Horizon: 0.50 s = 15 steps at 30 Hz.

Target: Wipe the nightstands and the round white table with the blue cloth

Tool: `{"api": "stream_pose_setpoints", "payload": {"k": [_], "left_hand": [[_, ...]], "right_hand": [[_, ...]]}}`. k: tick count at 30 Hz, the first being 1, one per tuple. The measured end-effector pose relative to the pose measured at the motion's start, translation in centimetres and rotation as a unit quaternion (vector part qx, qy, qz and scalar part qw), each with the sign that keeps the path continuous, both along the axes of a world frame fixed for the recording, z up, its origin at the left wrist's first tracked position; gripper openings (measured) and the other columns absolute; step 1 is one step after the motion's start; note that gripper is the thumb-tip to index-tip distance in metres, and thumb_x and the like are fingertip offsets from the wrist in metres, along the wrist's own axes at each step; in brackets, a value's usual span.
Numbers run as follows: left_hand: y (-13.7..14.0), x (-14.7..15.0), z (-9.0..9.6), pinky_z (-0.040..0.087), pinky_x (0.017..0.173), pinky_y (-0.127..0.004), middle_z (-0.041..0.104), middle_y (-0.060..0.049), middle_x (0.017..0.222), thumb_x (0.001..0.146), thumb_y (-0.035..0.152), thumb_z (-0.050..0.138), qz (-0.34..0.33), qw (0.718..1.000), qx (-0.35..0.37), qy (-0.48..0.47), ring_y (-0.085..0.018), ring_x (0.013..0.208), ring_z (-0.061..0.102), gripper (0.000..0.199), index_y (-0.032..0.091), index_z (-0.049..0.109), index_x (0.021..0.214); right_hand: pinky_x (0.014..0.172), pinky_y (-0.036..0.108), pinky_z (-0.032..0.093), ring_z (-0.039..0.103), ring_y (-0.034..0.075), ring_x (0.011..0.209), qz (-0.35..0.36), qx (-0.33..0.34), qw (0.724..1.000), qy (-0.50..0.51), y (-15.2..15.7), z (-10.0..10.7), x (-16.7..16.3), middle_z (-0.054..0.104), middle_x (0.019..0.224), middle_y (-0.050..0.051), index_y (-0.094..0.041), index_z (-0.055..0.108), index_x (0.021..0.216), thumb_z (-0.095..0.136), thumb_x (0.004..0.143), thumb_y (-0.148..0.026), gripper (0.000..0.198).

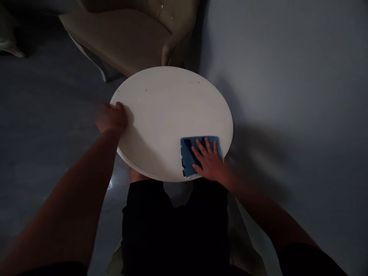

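In front of my knees stands a round white table point(172, 111) with a few small dark specks on its far half. My left hand point(112, 118) is closed around the table's left rim, its fingers partly blurred. Flat on a folded blue cloth point(188, 153) with dark patterns lies my right hand point(209, 161), fingers spread, pressing it against the tabletop. The cloth rests at the near right part of the table, close to the rim.
A brown upholstered armchair point(123, 34) with pale legs sits just beyond the table. To the right rises a plain grey wall point(287, 76). Part of another pale piece of furniture point(8, 40) shows at the far left on the dark floor point(51, 107).
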State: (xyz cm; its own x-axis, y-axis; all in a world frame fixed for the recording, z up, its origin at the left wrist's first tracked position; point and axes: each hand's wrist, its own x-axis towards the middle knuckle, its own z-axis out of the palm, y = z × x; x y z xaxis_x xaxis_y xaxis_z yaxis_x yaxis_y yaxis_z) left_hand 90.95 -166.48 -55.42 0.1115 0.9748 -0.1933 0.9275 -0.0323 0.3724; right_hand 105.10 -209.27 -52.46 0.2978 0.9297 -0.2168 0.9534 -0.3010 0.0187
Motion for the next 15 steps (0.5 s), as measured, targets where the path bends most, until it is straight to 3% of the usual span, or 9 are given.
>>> {"api": "stream_pose_setpoints", "payload": {"k": [3, 7, 10, 15], "left_hand": [[0.0, 0.0, -0.3, 0.056, 0.125, -0.063, 0.076, -0.025, 0.158, 0.119, 0.059, 0.036, 0.007, 1.0, 0.009, 0.001, -0.042, 0.147, 0.074, 0.067, 0.008, 0.062, 0.154], [0.1, 0.1, -0.6, 0.057, 0.124, -0.064, 0.076, -0.026, 0.157, 0.119, 0.061, 0.035, 0.007, 1.0, 0.009, 0.002, -0.042, 0.145, 0.075, 0.069, 0.007, 0.062, 0.155], [0.1, 0.3, -0.6, 0.057, 0.124, -0.066, 0.076, -0.028, 0.156, 0.12, 0.061, 0.037, 0.016, 1.0, 0.011, 0.0, -0.044, 0.145, 0.075, 0.07, 0.007, 0.062, 0.155], [0.2, 0.7, -0.4, 0.057, 0.122, -0.07, 0.077, -0.031, 0.152, 0.12, 0.056, 0.04, 0.015, 1.0, 0.015, 0.004, -0.047, 0.145, 0.075, 0.065, 0.005, 0.064, 0.153]], "right_hand": [[0.15, 0.081, 0.014, 0.001, 0.043, 0.186, 0.001, -0.013, 1.0, 0.01, -2.6, -0.3, -2.8, 0.019, 0.198, -0.012, -0.045, 0.03, 0.191, 0.047, 0.114, -0.077, 0.085], [0.148, 0.084, 0.011, 0.002, 0.047, 0.186, 0.019, -0.014, 1.0, 0.02, -1.1, -0.3, -1.3, 0.015, 0.2, -0.005, -0.037, 0.034, 0.191, 0.052, 0.116, -0.07, 0.084], [0.145, 0.088, 0.008, 0.003, 0.051, 0.185, -0.013, -0.004, 1.0, 0.006, 3.9, 0.1, 3.1, 0.012, 0.201, 0.005, -0.029, 0.036, 0.191, 0.058, 0.116, -0.062, 0.085], [0.143, 0.088, 0.008, 0.008, 0.052, 0.184, -0.103, 0.016, 0.994, -0.021, 16.8, 1.5, 13.4, 0.014, 0.201, 0.014, -0.021, 0.028, 0.193, 0.051, 0.123, -0.056, 0.081]]}}
